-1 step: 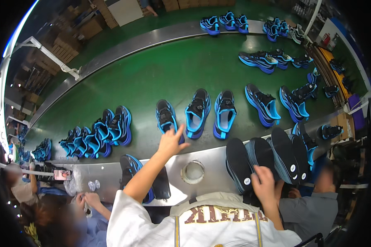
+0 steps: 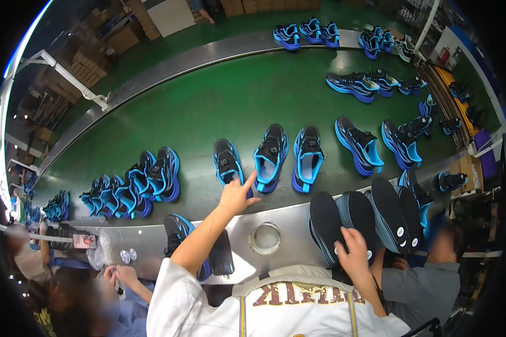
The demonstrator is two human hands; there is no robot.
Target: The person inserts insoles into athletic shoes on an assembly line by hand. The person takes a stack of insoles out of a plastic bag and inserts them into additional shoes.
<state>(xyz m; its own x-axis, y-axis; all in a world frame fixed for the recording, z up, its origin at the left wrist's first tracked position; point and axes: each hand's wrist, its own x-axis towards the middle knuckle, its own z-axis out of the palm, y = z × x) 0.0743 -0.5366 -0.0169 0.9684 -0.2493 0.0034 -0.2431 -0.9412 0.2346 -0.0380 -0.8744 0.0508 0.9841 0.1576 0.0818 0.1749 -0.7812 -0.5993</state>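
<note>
My left hand [image 2: 238, 195] reaches over the near side of the green conveyor belt, index finger and thumb spread apart. Its other fingers are at the heel opening of a black and blue sneaker [image 2: 227, 159] and partly hidden there. To the right of it stand a second sneaker [image 2: 272, 151] and a third sneaker [image 2: 308, 153], heels toward me. My right hand [image 2: 355, 255] lies over the near ends of stacked black insoles [image 2: 324, 216] and a neighbouring insole stack [image 2: 354, 210]. Its fingers are apart and touch the insoles; no insole appears lifted.
More insole stacks [image 2: 387, 208] stand to the right. A row of sneakers [image 2: 166, 171] sits left on the belt [image 2: 208, 101]. The metal ledge [image 2: 287, 247] has a round cup-like opening [image 2: 265, 238], a dark phone-like slab [image 2: 222, 254] and a sneaker [image 2: 177, 230]. Co-workers sit on both sides.
My right hand has shifted slightly left and down across the insoles, with its fingers more spread. My left hand stays at the same sneaker. The whole view has shifted slightly.
</note>
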